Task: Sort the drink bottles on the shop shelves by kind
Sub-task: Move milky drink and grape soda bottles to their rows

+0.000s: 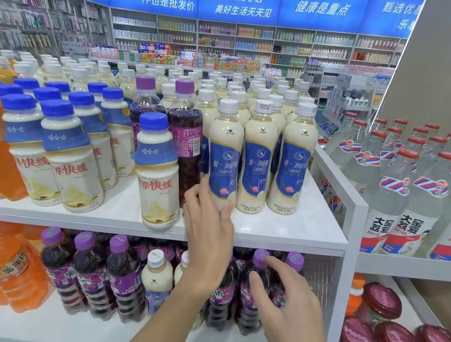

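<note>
Milk tea bottle (224, 153) stands at the near edge of the upper shelf (297, 230), leftmost of its front row. The left hand (207, 226) grips it round the base. On the lower shelf (80, 330), the right hand (282, 294) curls round the shoulder of a grape bottle (255, 288), thumb on its front. Sorting appears partly done: two purple-capped bottles (183, 130) remain among the milk drinks above, and two white-capped bottles (157, 274) sit among the grape row below.
</note>
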